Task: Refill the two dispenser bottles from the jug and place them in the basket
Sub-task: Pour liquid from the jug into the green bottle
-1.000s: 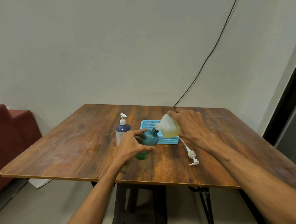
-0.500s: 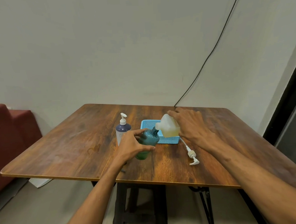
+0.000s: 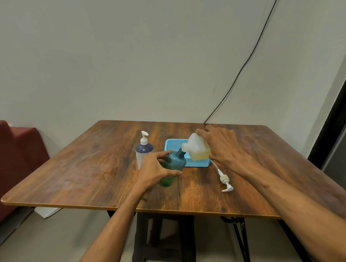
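Head view (the only one on record).

- Basket (image 3: 173,144): blue, perforated, on the wooden table (image 3: 89,165), with no bottle in it. It served as the landmark for the entries below.
- Teal bottle (image 3: 173,164): pump off and neck open. It was held tilted just in front of the basket's near-left corner, neck raised toward the jug's spout.
- Left hand (image 3: 153,172): fingers and thumb wrapped round the teal bottle's body, gripping it.
- Jug (image 3: 197,149): translucent, with yellowish liquid in its lower part. It was tipped above the basket, spout to the left and meeting the bottle's neck.
- Right hand (image 3: 223,148): clasped over the jug's right side, fingers curled across its top, holding it.
- Flow: any stream was too small to make out, so pouring was likely but not confirmed.
- Second bottle (image 3: 144,153): dark shoulder, white pump fitted. It stood upright to the left of the basket, apart from it.
- Loose pump (image 3: 224,180): white, lying in front of the basket to its right (dip tube pointing back toward the basket).

Step judged: filling the first of the two bottles.

The next move called for levelling the jug before the neck overflowed and setting it down. The teal bottle then needed standing upright and its loose pump screwing back on. The second bottle awaited opening.
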The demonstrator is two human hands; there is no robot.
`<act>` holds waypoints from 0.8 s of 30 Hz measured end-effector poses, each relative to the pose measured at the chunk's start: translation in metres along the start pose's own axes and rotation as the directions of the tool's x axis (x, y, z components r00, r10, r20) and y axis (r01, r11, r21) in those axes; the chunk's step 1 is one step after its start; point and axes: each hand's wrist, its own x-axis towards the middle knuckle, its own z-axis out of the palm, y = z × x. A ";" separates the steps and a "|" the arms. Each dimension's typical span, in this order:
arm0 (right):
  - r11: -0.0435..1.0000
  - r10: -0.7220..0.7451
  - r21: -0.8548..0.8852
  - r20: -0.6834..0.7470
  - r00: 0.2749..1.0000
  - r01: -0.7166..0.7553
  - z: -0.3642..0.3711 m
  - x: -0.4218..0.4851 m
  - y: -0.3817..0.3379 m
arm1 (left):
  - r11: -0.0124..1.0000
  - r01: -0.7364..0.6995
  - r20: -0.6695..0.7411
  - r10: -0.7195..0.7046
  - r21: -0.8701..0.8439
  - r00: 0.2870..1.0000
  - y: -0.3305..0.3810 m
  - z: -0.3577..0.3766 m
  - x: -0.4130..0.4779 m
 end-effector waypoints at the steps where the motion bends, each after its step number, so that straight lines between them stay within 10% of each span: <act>1: 1.000 0.000 0.001 0.000 1.000 0.000 0.000 0.000 0.000 | 1.000 -0.001 0.001 0.001 0.000 1.000 0.000 0.000 0.000; 24: 1.000 0.008 0.008 -0.007 1.000 -0.008 -0.001 0.000 0.002 | 1.000 0.001 0.001 -0.001 -0.028 1.000 0.000 0.003 0.003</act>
